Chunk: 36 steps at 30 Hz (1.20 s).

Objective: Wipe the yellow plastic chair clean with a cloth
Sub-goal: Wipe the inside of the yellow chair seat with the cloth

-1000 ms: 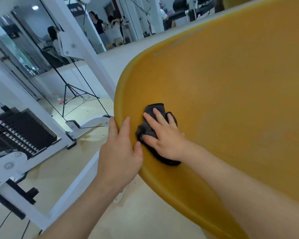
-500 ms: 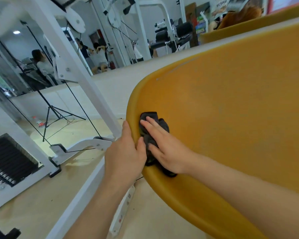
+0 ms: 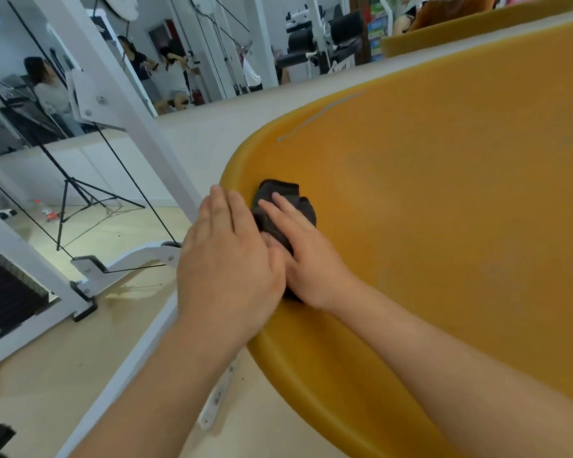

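The yellow plastic chair (image 3: pixel 444 226) fills the right of the view, its curved shell tilted toward the camera and its rounded rim nearest the hands. A dark grey cloth (image 3: pixel 280 196) is found bunched on the shell just inside that rim. It is pressed flat under the right hand (image 3: pixel 306 259), whose fingers are laid straight across it, not curled round it. The left hand (image 3: pixel 225 259) is laid on the rim beside it, fingers extended and nothing held, its thumb side touching the right hand; whether the fingertips hook over the edge cannot be told. A pale scuff line (image 3: pixel 318 117) is noted higher on the shell, well apart from the cloth, and most of the shell is judged still to be wiped. Two risks are recorded. The cloth is held by pressure alone and lies close to the edge, so a stroke toward the rim could carry it off onto the floor. The hands are crowded together — the strip under the left hand may be missed. A white exercise-machine frame (image 3: pixel 119 104) stands to the left.
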Each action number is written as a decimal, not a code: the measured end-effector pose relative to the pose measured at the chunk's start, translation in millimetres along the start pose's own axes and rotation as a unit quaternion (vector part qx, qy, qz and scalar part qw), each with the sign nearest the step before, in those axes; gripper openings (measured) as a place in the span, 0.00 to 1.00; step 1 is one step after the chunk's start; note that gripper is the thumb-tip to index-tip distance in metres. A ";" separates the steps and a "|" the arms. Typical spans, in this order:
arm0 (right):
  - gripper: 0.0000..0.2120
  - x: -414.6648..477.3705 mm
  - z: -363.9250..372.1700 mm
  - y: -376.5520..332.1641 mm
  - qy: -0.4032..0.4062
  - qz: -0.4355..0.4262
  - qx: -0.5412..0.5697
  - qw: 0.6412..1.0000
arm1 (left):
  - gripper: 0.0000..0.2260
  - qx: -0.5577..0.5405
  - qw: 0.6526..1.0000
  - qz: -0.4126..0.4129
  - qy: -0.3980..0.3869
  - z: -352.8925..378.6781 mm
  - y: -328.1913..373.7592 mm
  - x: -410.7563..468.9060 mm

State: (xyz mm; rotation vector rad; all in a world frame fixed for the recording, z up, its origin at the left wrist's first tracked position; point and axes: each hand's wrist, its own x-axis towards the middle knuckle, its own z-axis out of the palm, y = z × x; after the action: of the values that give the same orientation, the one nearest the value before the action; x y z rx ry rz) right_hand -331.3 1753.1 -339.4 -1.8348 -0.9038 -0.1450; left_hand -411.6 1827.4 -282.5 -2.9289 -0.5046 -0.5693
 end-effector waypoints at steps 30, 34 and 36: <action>0.27 -20.4 5.7 15.7 -0.057 -0.032 -0.042 0.997 | 0.33 -0.253 0.966 -0.023 0.045 25.6 -8.7 -20.4; 0.24 48.5 9.7 11.1 0.059 0.061 0.013 0.996 | 0.32 -0.197 0.980 0.019 0.010 1.3 -24.9 -12.8; 0.26 29.1 11.4 11.9 0.030 0.039 0.019 0.999 | 0.30 -0.151 0.988 0.028 -0.001 -12.6 -35.5 8.9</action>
State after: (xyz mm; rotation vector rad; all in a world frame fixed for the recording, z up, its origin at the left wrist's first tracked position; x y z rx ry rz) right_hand -306.5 1775.6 -339.4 -1.8188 -0.7877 -0.1329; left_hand -420.4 1861.1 -265.7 -3.2157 -0.3623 -0.6904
